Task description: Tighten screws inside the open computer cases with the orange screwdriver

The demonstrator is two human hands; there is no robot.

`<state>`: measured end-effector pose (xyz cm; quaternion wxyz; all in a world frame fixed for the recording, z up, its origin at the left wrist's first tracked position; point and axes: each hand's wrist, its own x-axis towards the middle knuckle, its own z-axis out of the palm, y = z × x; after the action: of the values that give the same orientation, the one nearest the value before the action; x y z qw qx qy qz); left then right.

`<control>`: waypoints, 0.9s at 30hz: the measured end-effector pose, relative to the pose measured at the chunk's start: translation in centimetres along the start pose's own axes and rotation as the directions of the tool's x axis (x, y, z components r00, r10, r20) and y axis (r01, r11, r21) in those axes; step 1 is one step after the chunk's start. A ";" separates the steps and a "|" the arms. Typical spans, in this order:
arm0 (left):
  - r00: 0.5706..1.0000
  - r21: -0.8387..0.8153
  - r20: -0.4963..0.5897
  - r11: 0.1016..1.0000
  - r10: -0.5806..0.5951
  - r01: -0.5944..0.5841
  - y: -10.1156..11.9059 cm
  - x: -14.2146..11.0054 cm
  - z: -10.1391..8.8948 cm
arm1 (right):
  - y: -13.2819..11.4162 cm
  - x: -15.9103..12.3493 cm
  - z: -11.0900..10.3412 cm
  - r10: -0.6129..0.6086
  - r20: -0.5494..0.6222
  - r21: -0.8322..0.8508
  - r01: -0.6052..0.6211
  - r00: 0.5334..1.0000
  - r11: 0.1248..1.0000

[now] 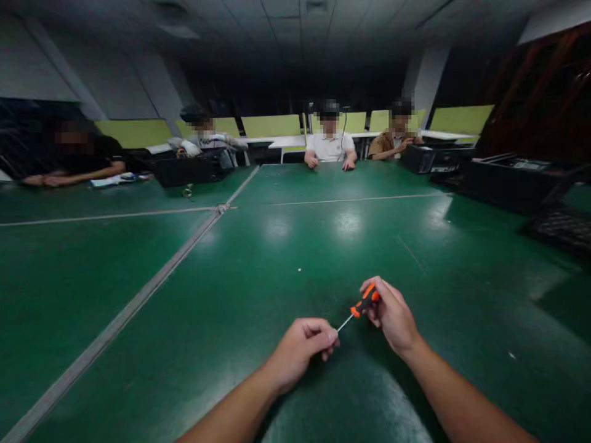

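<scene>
An orange and black screwdriver is held between my two hands, just above the green table. My right hand is closed on the end of its handle, fingers curled round it. At the other end, my left hand pinches the tip of the thin metal shaft between thumb and fingers, so the tip itself is hidden. The screwdriver slants from the lower left up to the right.
Black computer cases stand on the far left, far right and right side. A mesh-like black panel lies at the right. Several people sit across the table. Seams cross the tabletop, and a small white bit lies ahead.
</scene>
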<state>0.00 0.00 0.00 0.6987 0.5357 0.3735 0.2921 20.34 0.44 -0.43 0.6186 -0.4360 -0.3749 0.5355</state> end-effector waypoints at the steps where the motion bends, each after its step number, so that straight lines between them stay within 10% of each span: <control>1: 1.000 0.002 -0.001 1.000 0.000 0.000 0.0 0.0 0.0 | 0.0 0.0 0.0 0.002 0.002 0.001 -0.002 1.000 1.000; 15: 1.000 -0.029 -0.016 0.999 -0.019 0.019 0.3 -0.1 0.2 | -0.2 -0.1 -0.3 -0.011 -0.027 -0.055 0.010 1.000 0.998; 20: 0.997 0.160 0.065 0.986 0.039 -0.049 0.3 0.0 0.1 | -3.3 -0.5 -0.4 -0.280 -0.006 -0.158 0.276 0.960 0.948; 23: 0.984 0.236 0.153 0.964 0.087 -0.122 0.4 -0.3 0.3 | -7.3 -3.0 -0.6 -0.432 -0.062 -0.009 0.432 0.900 0.902; 27: 0.976 0.298 0.171 0.937 0.133 -0.180 1.1 -1.0 1.0 | -10.7 -10.7 -3.1 -0.294 -0.112 0.304 0.314 0.949 0.899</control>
<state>0.30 -1.11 1.39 0.6055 0.6877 0.3180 0.2437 25.22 -11.07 8.63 0.7681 -0.2835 -0.3275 0.4716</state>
